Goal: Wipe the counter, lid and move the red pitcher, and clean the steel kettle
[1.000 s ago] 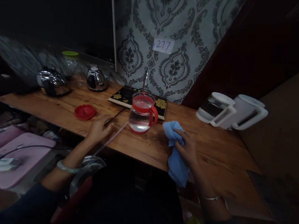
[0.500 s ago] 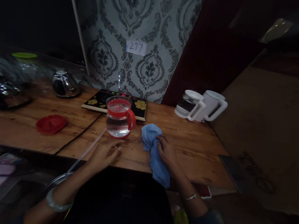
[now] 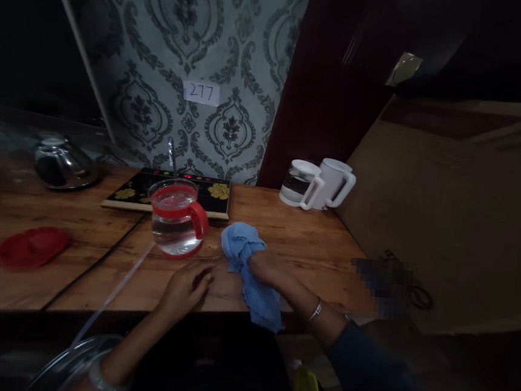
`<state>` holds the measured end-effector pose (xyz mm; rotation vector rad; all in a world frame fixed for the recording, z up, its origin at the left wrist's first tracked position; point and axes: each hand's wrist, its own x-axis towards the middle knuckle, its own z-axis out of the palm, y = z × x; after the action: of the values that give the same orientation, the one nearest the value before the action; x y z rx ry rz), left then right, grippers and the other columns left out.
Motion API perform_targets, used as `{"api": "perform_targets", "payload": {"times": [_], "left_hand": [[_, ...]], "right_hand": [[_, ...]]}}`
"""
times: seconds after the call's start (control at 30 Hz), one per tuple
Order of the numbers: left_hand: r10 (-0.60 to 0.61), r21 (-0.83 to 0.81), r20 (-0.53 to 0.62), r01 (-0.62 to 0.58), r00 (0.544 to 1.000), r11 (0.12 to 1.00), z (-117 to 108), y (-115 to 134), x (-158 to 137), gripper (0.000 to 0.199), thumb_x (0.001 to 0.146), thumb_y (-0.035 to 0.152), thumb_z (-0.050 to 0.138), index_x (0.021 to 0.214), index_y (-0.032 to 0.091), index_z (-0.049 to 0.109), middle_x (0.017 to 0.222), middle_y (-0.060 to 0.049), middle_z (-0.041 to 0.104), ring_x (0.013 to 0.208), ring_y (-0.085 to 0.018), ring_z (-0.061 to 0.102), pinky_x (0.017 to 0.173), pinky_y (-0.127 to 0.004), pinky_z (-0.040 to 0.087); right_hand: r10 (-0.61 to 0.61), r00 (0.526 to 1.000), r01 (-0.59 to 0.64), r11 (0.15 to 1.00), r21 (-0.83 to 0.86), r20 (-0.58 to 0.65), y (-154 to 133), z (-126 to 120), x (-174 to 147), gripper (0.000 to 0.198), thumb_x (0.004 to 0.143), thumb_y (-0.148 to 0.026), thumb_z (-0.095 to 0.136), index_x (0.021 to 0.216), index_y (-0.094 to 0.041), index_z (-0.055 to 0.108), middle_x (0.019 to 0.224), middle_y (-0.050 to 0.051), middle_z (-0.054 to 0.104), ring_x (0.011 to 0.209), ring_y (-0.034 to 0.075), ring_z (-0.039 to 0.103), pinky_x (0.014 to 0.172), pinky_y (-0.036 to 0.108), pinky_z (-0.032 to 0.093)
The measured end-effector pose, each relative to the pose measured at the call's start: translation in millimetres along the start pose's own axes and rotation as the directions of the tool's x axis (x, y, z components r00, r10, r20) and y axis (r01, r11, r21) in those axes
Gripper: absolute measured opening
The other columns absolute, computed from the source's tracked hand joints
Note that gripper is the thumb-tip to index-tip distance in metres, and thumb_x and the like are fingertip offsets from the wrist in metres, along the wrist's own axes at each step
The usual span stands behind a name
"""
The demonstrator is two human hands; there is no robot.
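My right hand (image 3: 262, 266) is closed on a blue cloth (image 3: 238, 240). Part of the cloth bunches ahead of the fingers, and the rest trails toward the counter's front edge. My left hand (image 3: 187, 288) is near that edge with loosely bent fingers, thumb apart, holding nothing that I can see. Just beyond it stands a glass pitcher (image 3: 176, 232) with a red handle and red bands, upright and holding clear liquid, its top uncovered. A red lid (image 3: 32, 247) lies on the counter to the left.
Behind the pitcher is a black induction cooktop (image 3: 128, 193) with a thin metal faucet. A steel kettle (image 3: 65, 165) stands at left; two white-handled jugs (image 3: 301, 184) stand back right. A cable (image 3: 92, 269) and clear tube (image 3: 115, 292) cross the wooden counter (image 3: 311, 242). Cardboard (image 3: 447, 193) borders the right.
The view has swung right, so things appear further left. My right hand has closed more firmly into the cloth, and my left fingers are more bent.
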<state>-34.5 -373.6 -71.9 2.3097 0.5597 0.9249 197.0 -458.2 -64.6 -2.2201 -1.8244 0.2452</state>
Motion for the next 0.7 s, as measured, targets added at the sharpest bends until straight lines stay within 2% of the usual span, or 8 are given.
{"api": "perform_targets", "payload": {"times": [0.1, 0.2, 0.23, 0.3, 0.4, 0.5, 0.57, 0.7], "left_hand": [[0.033, 0.034, -0.043, -0.031, 0.999, 0.999, 1, -7, -4, 0.025, 0.088, 0.030, 0.051, 0.099, 0.025, 0.073, 0.101, -0.007, 0.077, 0.094, -0.024, 0.073, 0.084, -0.037, 0.059], [0.089, 0.082, -0.076, -0.083, 0.993, 0.993, 4, -14, -7, 0.024, 0.087, 0.029, 0.051, 0.099, 0.026, 0.072, 0.099, -0.006, 0.077, 0.092, -0.023, 0.073, 0.082, -0.036, 0.060], [0.109, 0.102, -0.080, -0.101, 0.991, 0.990, 5, -16, -8, 0.024, 0.088, 0.029, 0.051, 0.099, 0.026, 0.072, 0.098, -0.006, 0.077, 0.092, -0.023, 0.073, 0.082, -0.037, 0.060], [0.150, 0.146, -0.074, -0.138, 0.986, 0.980, 6, -18, -9, 0.024, 0.088, 0.028, 0.051, 0.100, 0.026, 0.072, 0.099, -0.007, 0.077, 0.092, -0.024, 0.072, 0.082, -0.037, 0.060], [0.201, 0.222, -0.029, -0.189, 0.979, 0.956, 8, -19, -9, 0.025, 0.088, 0.027, 0.050, 0.100, 0.025, 0.072, 0.101, -0.008, 0.076, 0.094, -0.026, 0.071, 0.082, -0.040, 0.059], [0.236, 0.312, 0.001, -0.224, 0.972, 0.923, 9, -21, -8, 0.026, 0.088, 0.027, 0.050, 0.101, 0.024, 0.072, 0.104, -0.009, 0.075, 0.097, -0.029, 0.070, 0.084, -0.044, 0.058], [0.258, 0.348, 0.002, -0.242, 0.966, 0.906, 10, -22, -7, 0.026, 0.088, 0.028, 0.050, 0.101, 0.023, 0.072, 0.106, -0.010, 0.074, 0.097, -0.029, 0.069, 0.085, -0.045, 0.058], [0.310, 0.380, 0.011, -0.290, 0.951, 0.878, 11, -27, -8, 0.026, 0.089, 0.029, 0.050, 0.101, 0.024, 0.072, 0.106, -0.009, 0.074, 0.097, -0.029, 0.069, 0.084, -0.043, 0.058]], "right_hand": [[0.032, 0.994, -0.030, 0.999, -0.018, 0.109, -1, -14, -2, 0.019, 0.077, -0.014, 0.057, 0.066, -0.021, 0.071, 0.070, 0.005, 0.073, 0.065, 0.019, 0.064, 0.061, 0.027, 0.043], [0.046, 0.990, -0.047, 0.999, 0.002, 0.135, -3, -29, -4, 0.024, 0.081, -0.013, 0.053, 0.065, -0.020, 0.070, 0.069, 0.002, 0.071, 0.064, 0.017, 0.062, 0.061, 0.025, 0.042], [0.061, 0.991, -0.063, 0.998, 0.014, 0.116, -4, -32, -5, 0.026, 0.083, -0.012, 0.050, 0.071, -0.019, 0.071, 0.071, 0.002, 0.071, 0.067, 0.017, 0.063, 0.063, 0.024, 0.042], [0.107, 0.994, -0.107, 0.993, 0.048, 0.001, -8, -35, -6, 0.030, 0.088, -0.012, 0.044, 0.090, -0.019, 0.072, 0.084, 0.004, 0.072, 0.080, 0.018, 0.065, 0.072, 0.026, 0.045], [0.123, 0.973, -0.112, 0.992, 0.064, -0.193, -16, -27, -5, 0.036, 0.091, -0.027, 0.053, 0.125, -0.021, 0.062, 0.124, 0.012, 0.064, 0.116, 0.026, 0.057, 0.095, 0.037, 0.043], [0.092, 0.983, -0.089, 0.996, 0.024, -0.161, -22, -12, -1, 0.069, 0.085, -0.044, 0.065, 0.147, -0.027, 0.041, 0.155, 0.014, 0.037, 0.137, 0.036, 0.037, 0.107, 0.053, 0.035], [0.102, 0.987, -0.100, 0.995, 0.023, -0.128, -24, -4, 1, 0.071, 0.087, -0.044, 0.064, 0.150, -0.031, 0.036, 0.160, 0.012, 0.029, 0.140, 0.038, 0.033, 0.108, 0.056, 0.033], [0.103, 0.986, -0.100, 0.994, 0.033, -0.132, -22, 1, 2, 0.064, 0.090, -0.037, 0.061, 0.149, -0.033, 0.038, 0.160, 0.009, 0.031, 0.140, 0.034, 0.034, 0.108, 0.054, 0.034]]}}
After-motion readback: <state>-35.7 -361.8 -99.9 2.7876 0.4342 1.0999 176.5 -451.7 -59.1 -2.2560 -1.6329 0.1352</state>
